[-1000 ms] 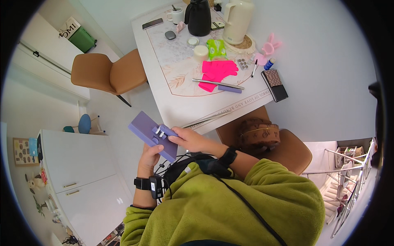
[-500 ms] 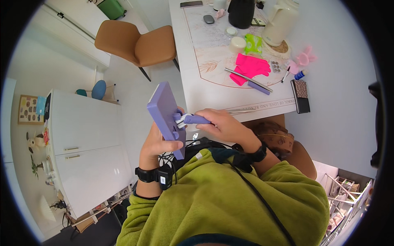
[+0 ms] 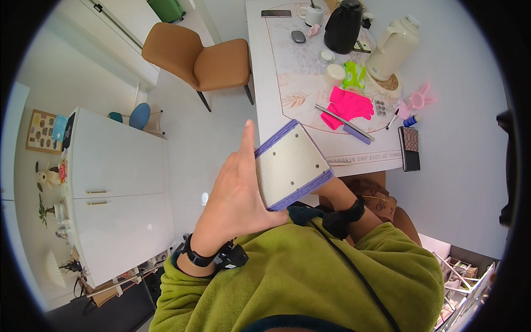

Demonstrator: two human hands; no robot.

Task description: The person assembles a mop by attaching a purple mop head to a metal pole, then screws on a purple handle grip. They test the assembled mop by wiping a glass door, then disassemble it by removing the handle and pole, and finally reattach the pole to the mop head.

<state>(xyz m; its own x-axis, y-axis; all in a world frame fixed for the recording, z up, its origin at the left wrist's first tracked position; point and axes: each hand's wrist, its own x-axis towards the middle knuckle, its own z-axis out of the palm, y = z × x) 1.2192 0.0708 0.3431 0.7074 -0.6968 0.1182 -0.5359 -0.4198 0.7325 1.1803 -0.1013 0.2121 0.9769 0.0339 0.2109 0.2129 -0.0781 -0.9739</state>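
Note:
A purple flat mop head is tipped up in front of me, its pale ribbed underside with several small holes facing my view. My left hand grips its left edge, with the thumb below and the fingers stretched upward. Behind the mop head is my right hand; only its wrist end shows, and its fingers are hidden. The hinged joint on the other face is out of sight. Just right of the mop head, the end of a thin metal rod lies on the table.
On the white table a metal tube lies across pink gloves, beside a purple bar. Farther back stand a cream jug and a black jug. A brown chair stands left of the table.
The mop head has turned from edge-on, with its joint showing, to underside toward me, and has shifted right. My right hand has passed behind it. My view has shifted slightly.

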